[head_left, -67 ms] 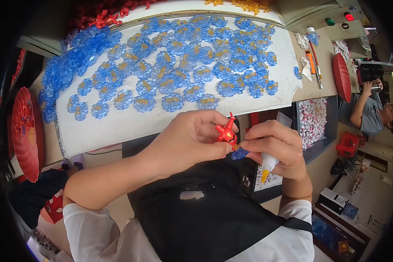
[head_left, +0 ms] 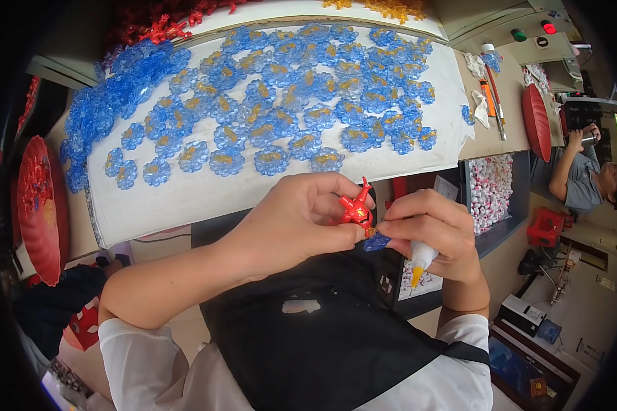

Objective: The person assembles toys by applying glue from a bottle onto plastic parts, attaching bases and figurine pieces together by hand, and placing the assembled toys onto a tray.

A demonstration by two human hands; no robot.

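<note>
At the far left a red round plate-like disc point(head_left: 40, 205) leans by the white board point(head_left: 185, 195), which carries rows of translucent blue plastic flowers with yellow centres point(head_left: 288, 103). Below the board's near edge, the left hand point(head_left: 298, 222) is curled, thumb and fingers pinching a small red plastic ornament point(head_left: 356, 207). Just right of it, touching, a small blue plastic flower piece point(head_left: 376, 241) is pinched by the right hand point(head_left: 435, 233), whose closed fist also grips a white glue bottle with a yellow nozzle point(head_left: 421, 260) pointing down.
</note>
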